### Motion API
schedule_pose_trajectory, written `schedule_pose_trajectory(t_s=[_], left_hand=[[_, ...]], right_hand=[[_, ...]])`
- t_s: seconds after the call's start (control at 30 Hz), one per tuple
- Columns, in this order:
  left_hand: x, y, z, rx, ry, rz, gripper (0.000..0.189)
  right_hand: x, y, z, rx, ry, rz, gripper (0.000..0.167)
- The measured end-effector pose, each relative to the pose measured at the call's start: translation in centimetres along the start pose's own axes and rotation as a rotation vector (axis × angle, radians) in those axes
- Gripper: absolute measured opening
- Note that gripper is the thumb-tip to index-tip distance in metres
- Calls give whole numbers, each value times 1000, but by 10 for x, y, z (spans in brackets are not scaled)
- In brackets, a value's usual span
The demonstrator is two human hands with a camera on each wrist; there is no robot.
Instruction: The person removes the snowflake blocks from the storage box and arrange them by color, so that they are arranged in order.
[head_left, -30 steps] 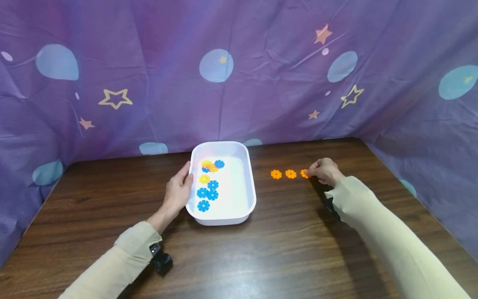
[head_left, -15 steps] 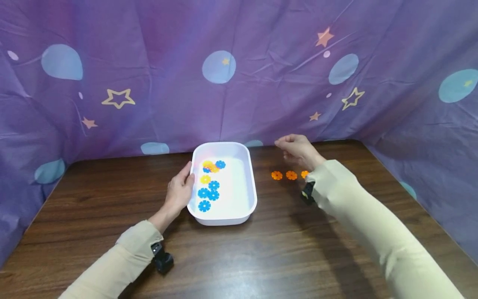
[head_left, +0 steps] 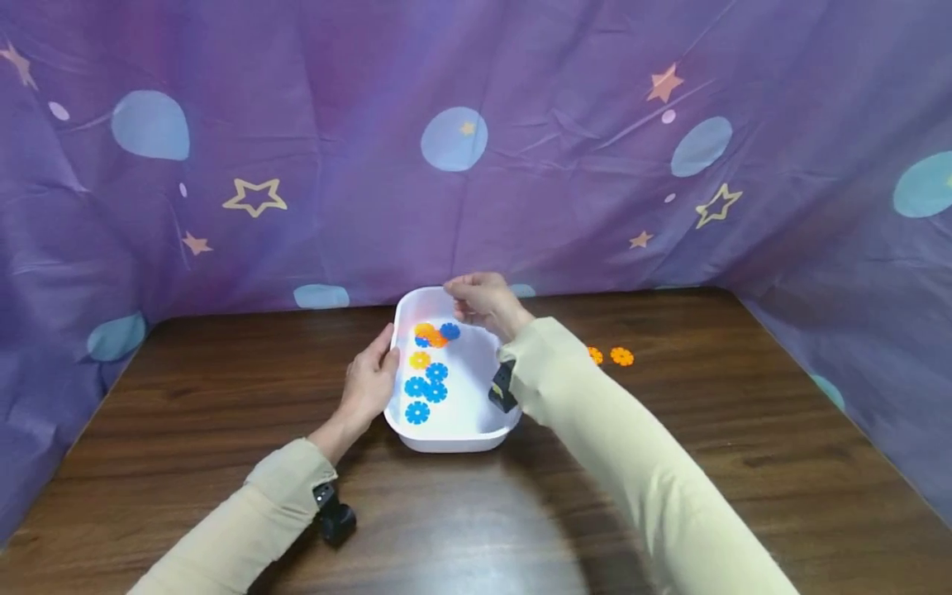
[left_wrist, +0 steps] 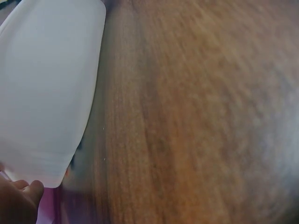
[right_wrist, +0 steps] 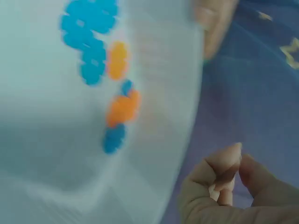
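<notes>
My left hand (head_left: 368,380) grips the left side of a white tray (head_left: 468,417), thumb at the rim; in the left wrist view, its fingers (left_wrist: 32,191) meet the tray's end. Inside the tray lie several blue flower-shaped discs (head_left: 417,413), a yellow one (head_left: 420,360) and a small overlapping pile with an orange disc (head_left: 437,340). Above the tray's far right part hovers my right hand (head_left: 487,302). Its fingers are curled, thumb and index tips almost meeting, and the right wrist view shows nothing between them. Right of the tray, orange discs (head_left: 622,356) lie on the table, partly hidden by my right arm.
The brown wooden table (head_left: 223,397) extends on both sides of the tray. A purple curtain (head_left: 357,207) with stars and planets hangs at its back edge. Both wrists carry small black cameras, the left one (head_left: 336,521) close to the tabletop.
My right hand has let go of the third orange disc in the row and moved left, over the tray. The left hand keeps its hold. The head view has shifted slightly.
</notes>
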State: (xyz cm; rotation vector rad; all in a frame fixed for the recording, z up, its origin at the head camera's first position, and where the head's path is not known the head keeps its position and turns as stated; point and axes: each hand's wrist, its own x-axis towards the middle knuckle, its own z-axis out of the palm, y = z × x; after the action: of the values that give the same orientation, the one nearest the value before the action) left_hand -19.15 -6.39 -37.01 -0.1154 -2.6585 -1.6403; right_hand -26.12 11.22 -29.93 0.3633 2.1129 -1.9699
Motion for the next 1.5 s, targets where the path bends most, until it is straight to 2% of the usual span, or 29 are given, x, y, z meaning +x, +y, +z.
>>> schedule_pose_trajectory(t_s=[0.1,0.2,0.33,0.53,0.73,0.87,1.1,1.3,1.5], left_hand=[[0,0,2,8,8,22,48],[0,0,3,19,23,39,47],[0,0,3,21,28,44,47],[0,-2,4,26,31,30,47],[-1,-1,4,24,22,25,47],[-1,-1,4,12,23,15,47],[-1,-1,4,6,38,27,47],[0,0,2,12,42,29,47],[0,-2,1,11,31,11,47]], right_hand=[[1,13,10,-49,-49,23,5],[1,24,17,-153,-89,26,8],[2,34,23,-299,-101,29,13],[3,48,25,-436,-110,37,12],[-1,55,30,-493,-120,32,17],[0,58,33,-545,-103,-4,13],[6,61,37,-658,-78,-64,20],[6,61,39,-713,-82,-107,21],[6,59,41,-739,-76,-99,23]])
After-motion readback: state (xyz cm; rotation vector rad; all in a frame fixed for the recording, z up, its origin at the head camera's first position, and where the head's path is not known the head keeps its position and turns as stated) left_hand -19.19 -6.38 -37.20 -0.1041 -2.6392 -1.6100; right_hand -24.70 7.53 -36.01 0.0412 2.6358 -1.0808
